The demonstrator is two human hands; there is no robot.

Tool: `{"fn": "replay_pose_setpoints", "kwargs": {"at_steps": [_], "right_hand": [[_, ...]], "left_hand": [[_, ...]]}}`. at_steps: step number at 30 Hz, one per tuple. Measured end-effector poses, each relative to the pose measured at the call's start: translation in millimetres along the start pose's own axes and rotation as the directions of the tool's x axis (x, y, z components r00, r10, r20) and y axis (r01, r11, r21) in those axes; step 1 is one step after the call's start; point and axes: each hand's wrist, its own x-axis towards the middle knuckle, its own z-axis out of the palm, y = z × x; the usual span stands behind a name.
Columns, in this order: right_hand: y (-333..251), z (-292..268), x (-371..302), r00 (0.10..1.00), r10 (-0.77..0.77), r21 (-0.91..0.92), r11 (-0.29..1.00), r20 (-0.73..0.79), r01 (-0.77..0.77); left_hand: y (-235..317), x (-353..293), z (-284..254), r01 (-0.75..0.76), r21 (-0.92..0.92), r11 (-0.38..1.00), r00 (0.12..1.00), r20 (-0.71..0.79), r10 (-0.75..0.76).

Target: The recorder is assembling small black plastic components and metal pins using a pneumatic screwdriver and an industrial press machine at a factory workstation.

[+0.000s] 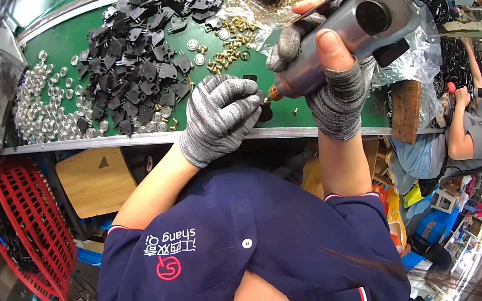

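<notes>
Head view: the left hand (223, 115) has its gloved fingers curled inward, gripping a small black part (265, 112) that shows only in pieces beyond the fingertips. From my end I see the right hand (338, 85) wrapped around a grey power tool (345, 30), bare thumb laid along its casing — the tool slants down toward the left hand. Its brass-coloured tip (273, 93) sits at the black part; whether they touch, I cannot tell. The casing is smooth and cylindrical, with a round black spot on its side. Both hands are over the front of a green tabletop (308, 116), metal-edged, where I make out brass screws (231, 51), a heap of black pieces (135, 60) and scattered silver discs (46, 96). Farther out, a red basket (32, 227) stands at left — and another person (480, 128) sits at right
</notes>
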Motion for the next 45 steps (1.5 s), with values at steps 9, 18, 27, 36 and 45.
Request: {"fn": "replay_pose_setpoints", "kwargs": {"at_steps": [9, 18, 27, 36, 45], "right_hand": [[9.4, -3.0, -9.1, 0.992, -0.075, -0.031, 0.996, 0.103, 0.078], [4.4, -0.9, -19.4, 0.992, -0.098, -0.111, 0.988, 0.074, 0.106], [11.5, 1.2, -21.2, 0.993, -0.121, -0.094, 0.988, 0.006, 0.121], [11.3, -0.7, -10.1, 0.977, -0.132, -0.226, 0.959, 0.165, 0.168], [-25.5, 3.7, 24.8, 0.959, -0.243, 0.153, 0.963, 0.147, 0.221]], "left_hand": [[2.3, 0.5, 0.6, 0.009, 0.041, 0.999, 1.0, -0.009, -0.008], [5.5, 0.7, 1.0, -0.006, 0.06, 0.998, 1.0, -0.021, 0.007], [2.0, -1.1, -1.5, -0.04, 0.05, 0.998, 0.999, -0.001, 0.04], [-1.3, -3.2, -5.2, -0.044, 0.036, 0.998, 0.999, 0.019, 0.043], [11.4, -2.3, -14.0, 0.087, -0.035, 0.996, 0.996, 0.017, -0.087]]}}
